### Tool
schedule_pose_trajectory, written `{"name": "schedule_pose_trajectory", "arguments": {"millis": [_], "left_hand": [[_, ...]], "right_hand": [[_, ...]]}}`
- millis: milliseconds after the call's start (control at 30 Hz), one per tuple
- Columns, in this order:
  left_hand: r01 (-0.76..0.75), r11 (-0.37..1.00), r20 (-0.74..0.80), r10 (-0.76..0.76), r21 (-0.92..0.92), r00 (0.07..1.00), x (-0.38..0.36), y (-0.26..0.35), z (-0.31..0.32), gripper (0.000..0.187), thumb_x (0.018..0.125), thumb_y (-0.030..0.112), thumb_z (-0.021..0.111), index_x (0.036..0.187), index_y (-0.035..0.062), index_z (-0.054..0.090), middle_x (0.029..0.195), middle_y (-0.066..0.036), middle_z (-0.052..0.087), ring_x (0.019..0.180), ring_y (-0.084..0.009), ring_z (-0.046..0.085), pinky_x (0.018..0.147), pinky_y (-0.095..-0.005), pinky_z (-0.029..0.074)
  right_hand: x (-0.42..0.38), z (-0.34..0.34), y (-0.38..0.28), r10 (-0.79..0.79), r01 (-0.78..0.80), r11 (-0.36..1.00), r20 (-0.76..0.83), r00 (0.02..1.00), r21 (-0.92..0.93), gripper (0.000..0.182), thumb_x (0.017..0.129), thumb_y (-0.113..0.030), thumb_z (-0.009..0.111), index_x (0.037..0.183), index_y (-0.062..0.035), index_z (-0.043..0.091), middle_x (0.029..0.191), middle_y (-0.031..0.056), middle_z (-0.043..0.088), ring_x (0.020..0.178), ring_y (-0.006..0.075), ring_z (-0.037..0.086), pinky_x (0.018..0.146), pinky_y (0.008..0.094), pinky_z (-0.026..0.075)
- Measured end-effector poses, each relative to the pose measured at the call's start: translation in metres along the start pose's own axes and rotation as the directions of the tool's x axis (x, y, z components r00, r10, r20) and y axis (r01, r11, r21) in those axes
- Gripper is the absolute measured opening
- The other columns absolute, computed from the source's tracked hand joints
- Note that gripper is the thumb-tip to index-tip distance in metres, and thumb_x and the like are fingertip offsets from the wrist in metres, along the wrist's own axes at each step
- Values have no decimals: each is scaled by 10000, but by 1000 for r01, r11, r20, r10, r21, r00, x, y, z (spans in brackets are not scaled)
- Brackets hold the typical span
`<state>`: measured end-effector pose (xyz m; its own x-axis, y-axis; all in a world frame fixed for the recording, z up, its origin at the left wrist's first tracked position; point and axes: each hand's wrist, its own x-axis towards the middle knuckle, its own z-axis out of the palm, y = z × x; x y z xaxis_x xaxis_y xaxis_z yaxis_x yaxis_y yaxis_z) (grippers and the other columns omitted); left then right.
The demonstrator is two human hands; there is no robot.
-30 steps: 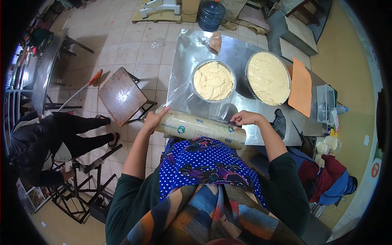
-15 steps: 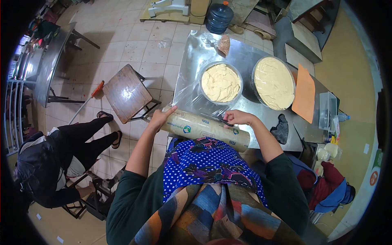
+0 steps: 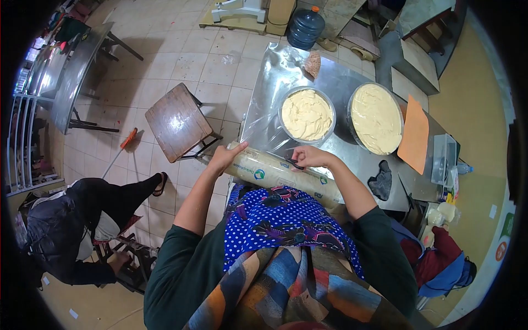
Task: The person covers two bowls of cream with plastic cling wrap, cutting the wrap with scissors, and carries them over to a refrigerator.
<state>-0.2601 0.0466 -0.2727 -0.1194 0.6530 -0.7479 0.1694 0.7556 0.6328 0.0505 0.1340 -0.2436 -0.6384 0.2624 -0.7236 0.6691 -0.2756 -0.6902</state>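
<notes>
Steel bench (image 3: 286,69) has a film roll (image 3: 283,177) along its six-o'clock edge, the roll's ten-o'clock end clamped in the left hand (image 3: 221,158), apparently for steadiness, while the right hand (image 3: 309,157) pinches a dark tool (image 3: 296,164).

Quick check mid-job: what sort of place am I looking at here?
Probably a small bakery or food-preparation room: a pale, creamy mixture fills two round containers on a metal table, with a large roll of plastic film at its near edge.
</notes>
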Motion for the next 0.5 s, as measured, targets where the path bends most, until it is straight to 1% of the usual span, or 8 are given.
{"name": "schedule_pose_trajectory", "arguments": {"millis": [100,167,200,233,333,400,433,500], "left_hand": [[31,998,-50,-28,53,998,4,-4,0,896,698,589,701,1117,-183,526,1035,-269,606,924,-288,623,815,-362,491],[10,999,-17,-9,51,1000,11,-11,0,912,696,594,699,1127,-187,515,1054,-273,598,941,-291,619,820,-363,491],[11,999,-20,-10,49,1000,7,-8,-1,912,696,594,699,1127,-187,515,1054,-273,598,941,-291,619,820,-363,491],[7,999,-24,-6,39,1000,3,-4,0,918,696,596,698,1132,-189,511,1059,-273,596,943,-294,619,819,-364,492],[14,999,-33,-13,38,999,4,-4,0,926,695,599,697,1137,-191,504,1061,-273,594,947,-298,620,813,-363,495],[23,999,-41,-21,44,999,9,-8,1,928,694,599,697,1139,-192,502,1058,-272,595,947,-299,620,809,-362,497],[21,999,-39,-20,38,999,11,-10,2,933,694,601,697,1138,-195,500,1060,-276,593,950,-300,619,807,-362,499],[19,999,-38,-18,31,999,10,-10,1,937,693,603,696,1138,-197,497,1062,-279,591,953,-301,618,805,-362,500]], "right_hand": [[-3,1,-6,-40,40,999,6,999,10,379,701,-260,790,876,-35,541,707,33,598,607,107,553,577,248,431],[-13,-1,-17,54,-54,998,42,998,-12,410,695,-322,787,869,-43,542,671,26,593,606,101,551,561,248,415],[-13,-2,-18,113,-112,993,36,993,-32,464,686,-411,773,865,-51,542,657,26,590,602,99,549,547,242,396],[-10,-1,-19,112,-111,993,37,993,-33,464,686,-411,773,865,-51,542,657,26,590,602,99,549,547,242,396],[5,8,-28,115,-113,990,22,993,-83,409,719,-380,761,877,-73,541,674,6,591,606,71,528,510,215,341],[23,13,-28,18,-23,995,-54,998,-94,414,719,-376,763,869,-60,542,706,20,605,597,79,537,524,212,376],[28,15,-29,16,-21,995,-54,998,-94,414,719,-376,763,869,-60,542,706,20,605,597,79,537,524,212,376],[34,17,-31,-109,107,992,-30,994,-60,413,726,-371,759,860,-47,540,713,27,610,584,89,550,529,211,397]]}}
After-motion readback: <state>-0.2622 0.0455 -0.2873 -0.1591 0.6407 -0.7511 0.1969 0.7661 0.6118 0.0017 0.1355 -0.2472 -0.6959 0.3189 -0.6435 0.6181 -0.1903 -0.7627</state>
